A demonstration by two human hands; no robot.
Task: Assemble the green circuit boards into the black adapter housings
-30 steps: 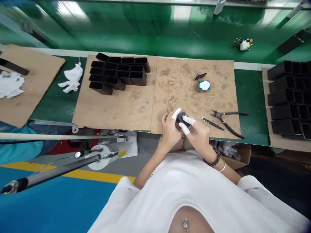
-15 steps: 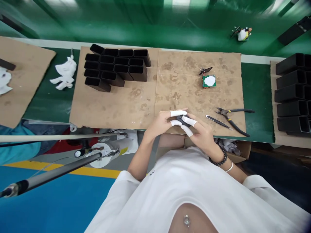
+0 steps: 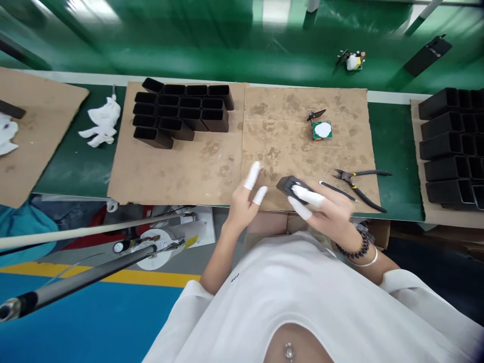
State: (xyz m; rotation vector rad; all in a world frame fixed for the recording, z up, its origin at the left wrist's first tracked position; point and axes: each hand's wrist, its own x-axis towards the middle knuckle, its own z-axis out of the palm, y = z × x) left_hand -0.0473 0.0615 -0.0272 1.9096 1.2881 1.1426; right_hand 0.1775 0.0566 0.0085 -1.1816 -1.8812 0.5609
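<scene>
The right hand (image 3: 325,207) is pinching a small black plastic housing (image 3: 287,184), best held low over the brown cardboard sheet (image 3: 295,108); the left hand (image 3: 244,201) is hovering open.

The small black part (image 3: 288,184) is a dark, boxy piece with rounded corners, blurred so that finer detail cannot be told. It sits tilted in the right hand (image 3: 325,209), pinched under white-capped fingers (image 3: 308,195) that cover its right end. It is above the near edge of the cardboard sheet (image 3: 302,151) on the surface, clear of the spread left hand (image 3: 244,201).
</scene>
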